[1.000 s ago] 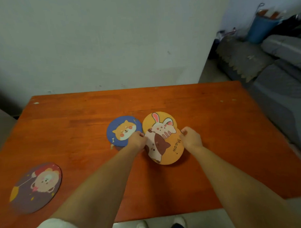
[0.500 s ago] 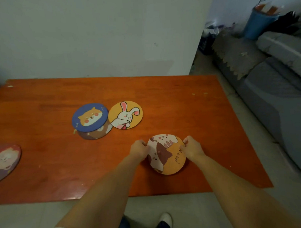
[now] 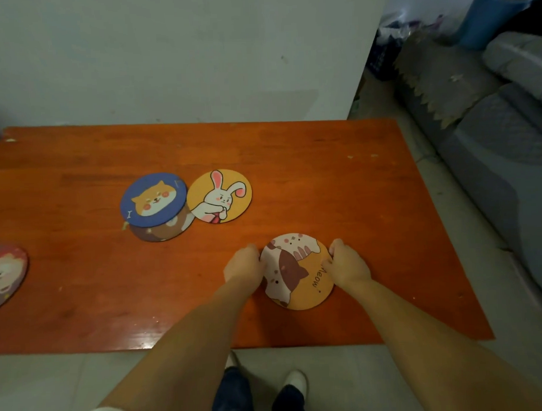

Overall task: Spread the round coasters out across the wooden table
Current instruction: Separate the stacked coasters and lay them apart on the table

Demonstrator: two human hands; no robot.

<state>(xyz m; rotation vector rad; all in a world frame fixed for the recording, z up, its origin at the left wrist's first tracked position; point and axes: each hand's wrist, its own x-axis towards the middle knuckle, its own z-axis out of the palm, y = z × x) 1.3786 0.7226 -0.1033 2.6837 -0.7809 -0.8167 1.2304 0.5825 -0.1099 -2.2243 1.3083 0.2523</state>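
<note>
A round orange coaster with a cat and the word "Meow" (image 3: 300,276) lies on the wooden table (image 3: 324,172) near its front right. My left hand (image 3: 244,265) grips its left edge and my right hand (image 3: 347,264) grips its right edge. Further back, a yellow rabbit coaster (image 3: 219,195) lies flat. Beside it a blue dog coaster (image 3: 153,199) overlaps a brown coaster (image 3: 163,232) beneath it. A dark coaster with a fluffy animal (image 3: 5,276) sits at the far left, partly cut off by the frame.
A white wall runs behind the table. A grey sofa (image 3: 491,130) stands to the right, with a blue bucket (image 3: 487,16) behind it. The table's front edge is close to my legs and shoes (image 3: 296,382).
Both hands have pulled the cat coaster off the rabbit coaster and slid it toward the front right. The rabbit coaster and a brown one under the blue one are now uncovered.
</note>
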